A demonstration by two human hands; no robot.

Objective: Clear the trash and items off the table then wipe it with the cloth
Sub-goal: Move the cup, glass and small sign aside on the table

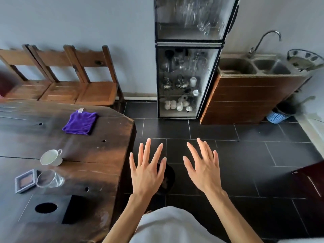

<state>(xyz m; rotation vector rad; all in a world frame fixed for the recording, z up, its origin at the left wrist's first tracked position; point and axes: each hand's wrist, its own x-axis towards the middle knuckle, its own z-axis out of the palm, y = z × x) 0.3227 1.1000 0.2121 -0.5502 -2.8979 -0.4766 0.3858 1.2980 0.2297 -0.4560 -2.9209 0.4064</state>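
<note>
A dark wooden table (pixel 98 155) fills the left side. On it lie a folded purple cloth (pixel 79 122) at the back, a white cup (pixel 51 157) on its side, a clear glass (pixel 50 178) tipped over, and a small square grey coaster (pixel 25 180) beside the glass. My left hand (pixel 148 170) and my right hand (pixel 203 168) are held out over the floor to the right of the table, palms down, fingers spread, holding nothing.
Three wooden chairs (pixel 61 81) line the wall behind the table. A glass cabinet (pixel 185 81) of cups stands ahead, a sink unit (pixel 250 95) to its right, with a blue basket (pixel 276 117) on the dark tiled floor. A dark round object (pixel 169 178) sits under my left hand.
</note>
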